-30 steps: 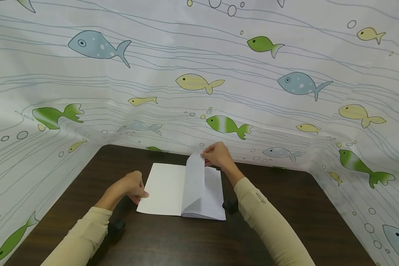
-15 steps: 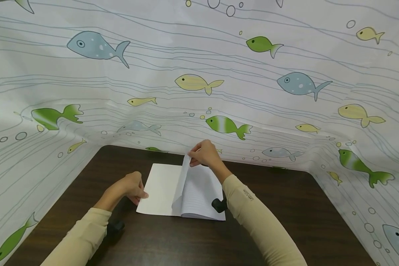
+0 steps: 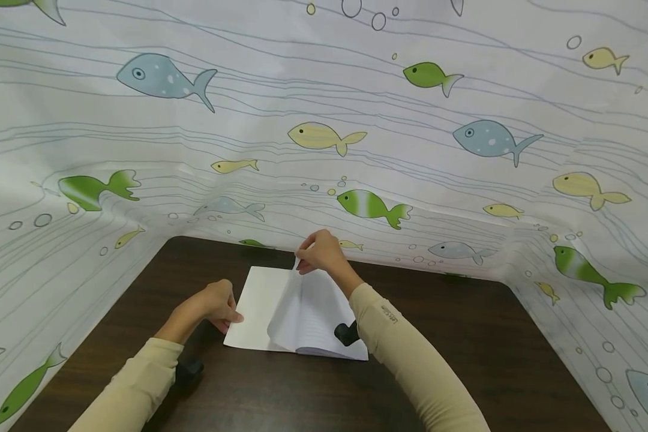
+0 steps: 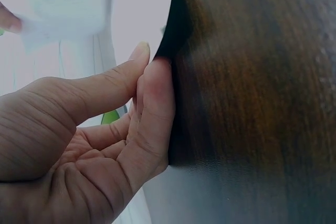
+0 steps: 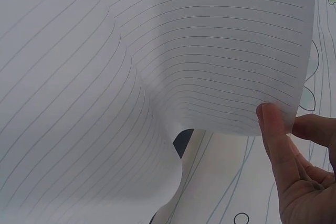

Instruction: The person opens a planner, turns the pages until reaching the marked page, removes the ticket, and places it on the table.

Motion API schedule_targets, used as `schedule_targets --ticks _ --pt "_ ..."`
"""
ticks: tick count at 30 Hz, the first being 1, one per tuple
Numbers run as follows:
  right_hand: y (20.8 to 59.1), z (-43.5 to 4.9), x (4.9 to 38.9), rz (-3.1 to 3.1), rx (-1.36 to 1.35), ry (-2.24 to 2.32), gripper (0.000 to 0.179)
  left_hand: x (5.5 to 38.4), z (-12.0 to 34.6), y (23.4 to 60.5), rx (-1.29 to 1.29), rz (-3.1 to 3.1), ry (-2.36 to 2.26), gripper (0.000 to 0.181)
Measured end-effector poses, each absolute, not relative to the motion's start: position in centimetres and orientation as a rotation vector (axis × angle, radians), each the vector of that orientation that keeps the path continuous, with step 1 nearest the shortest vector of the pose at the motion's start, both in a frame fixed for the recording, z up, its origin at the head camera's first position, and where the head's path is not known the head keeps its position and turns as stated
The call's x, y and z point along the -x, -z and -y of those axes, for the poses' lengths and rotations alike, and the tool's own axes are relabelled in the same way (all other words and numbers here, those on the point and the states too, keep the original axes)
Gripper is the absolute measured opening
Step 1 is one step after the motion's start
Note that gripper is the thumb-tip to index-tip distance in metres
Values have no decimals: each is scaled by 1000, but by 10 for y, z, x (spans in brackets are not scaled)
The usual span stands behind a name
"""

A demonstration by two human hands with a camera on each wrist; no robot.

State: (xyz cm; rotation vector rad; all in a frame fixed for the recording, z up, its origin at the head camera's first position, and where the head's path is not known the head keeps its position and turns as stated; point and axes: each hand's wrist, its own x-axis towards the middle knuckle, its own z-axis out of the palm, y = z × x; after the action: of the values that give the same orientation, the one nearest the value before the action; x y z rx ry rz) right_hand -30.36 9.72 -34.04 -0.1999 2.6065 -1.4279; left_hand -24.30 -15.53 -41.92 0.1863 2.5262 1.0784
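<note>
Leftward over the notebook (image 3: 326,315), the right hand (image 3: 320,252) has carried a loose page (image 3: 284,318): a second ago that page rose above the notebook's right half, and now it leans across the spine above the white left half (image 3: 258,300).

The right hand pinches the page near its far corner, finger on one side and thumb on the other, and sits raised at the far end of the spine. From this grip the page runs back toward the near side of the notebook and to the left, its long axis roughly following the spine. Its near corner bellies out past the spine, apart from either hand. The right wrist view shows the ruled sheet buckled into a deep curve beside the grip.

At the notebook's left edge, toward its near corner, the left hand (image 3: 217,303) holds the border narrowly, thumb on top and fingers beneath. It is nearer to the page's near corner than the right hand is.

Beyond the notebook only a narrow strip of desk (image 3: 237,390) remains before the fish-print sheet (image 3: 281,204); room is much wider on its near and right sides. The left half still offers uncovered surface between the page and the left hand.
</note>
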Motion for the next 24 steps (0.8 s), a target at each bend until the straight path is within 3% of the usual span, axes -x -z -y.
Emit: schedule_targets --ticks 16,24 --pt "359 -71 298 -2721 375 1312 8 237 154 416 -162 -2571 -1046 24" --pt "366 -59 297 -2754 400 1197 17 235 152 417 -159 -2562 -1091 26"
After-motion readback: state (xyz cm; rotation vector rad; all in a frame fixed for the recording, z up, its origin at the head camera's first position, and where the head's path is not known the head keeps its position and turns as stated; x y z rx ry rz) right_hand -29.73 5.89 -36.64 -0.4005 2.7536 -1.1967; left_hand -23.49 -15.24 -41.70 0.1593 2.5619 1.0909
